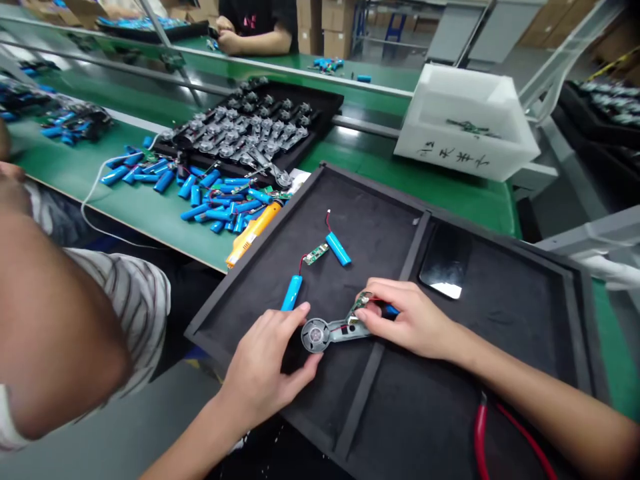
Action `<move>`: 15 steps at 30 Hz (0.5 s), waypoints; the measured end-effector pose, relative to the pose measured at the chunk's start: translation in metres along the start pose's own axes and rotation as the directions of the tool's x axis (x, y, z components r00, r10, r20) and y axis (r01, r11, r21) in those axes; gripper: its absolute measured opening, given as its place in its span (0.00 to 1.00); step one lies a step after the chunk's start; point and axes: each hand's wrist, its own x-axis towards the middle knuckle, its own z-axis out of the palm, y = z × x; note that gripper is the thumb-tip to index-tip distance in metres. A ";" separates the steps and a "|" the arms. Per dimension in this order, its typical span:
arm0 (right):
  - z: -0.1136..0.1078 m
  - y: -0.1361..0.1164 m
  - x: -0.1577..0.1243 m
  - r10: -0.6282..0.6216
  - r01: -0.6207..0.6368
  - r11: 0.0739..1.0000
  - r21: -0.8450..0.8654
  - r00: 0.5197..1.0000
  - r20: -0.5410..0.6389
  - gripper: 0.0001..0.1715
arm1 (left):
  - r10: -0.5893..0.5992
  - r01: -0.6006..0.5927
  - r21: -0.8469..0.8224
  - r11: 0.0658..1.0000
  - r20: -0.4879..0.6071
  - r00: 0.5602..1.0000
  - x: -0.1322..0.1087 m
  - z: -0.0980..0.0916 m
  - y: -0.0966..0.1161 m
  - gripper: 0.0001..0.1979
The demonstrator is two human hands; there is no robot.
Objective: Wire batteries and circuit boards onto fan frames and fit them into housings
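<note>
A grey handheld-fan housing (pixel 315 335) with a round motor end and an open handle lies over the black tray (pixel 370 373). My left hand (pixel 270 357) grips its round end between thumb and forefinger. My right hand (pixel 407 317) pinches a small green circuit board (pixel 359 304) above the handle. A red wire runs from the board towards a blue battery (pixel 391 310), mostly hidden by my right fingers. Beyond my hands, another circuit board (pixel 316 254) is wired to a blue battery cell (pixel 292 292), beside a loose blue cell (pixel 339 249) with a red lead.
Red-handled pliers (pixel 481 433) lie partly under my right forearm; a phone (pixel 443 260) rests in the tray. At left are a yellow electric screwdriver (pixel 254 233), piled blue batteries (pixel 220 207) and a person's arm (pixel 55 320). Farther back stand filled fan trays (pixel 320 107) and a white bin (pixel 465 153).
</note>
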 end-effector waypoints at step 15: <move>-0.001 -0.002 0.002 0.018 -0.018 1.000 -0.010 1.000 0.005 0.07 | -0.014 0.014 -0.049 0.999 0.012 1.000 -0.001 -0.001 -0.001 0.42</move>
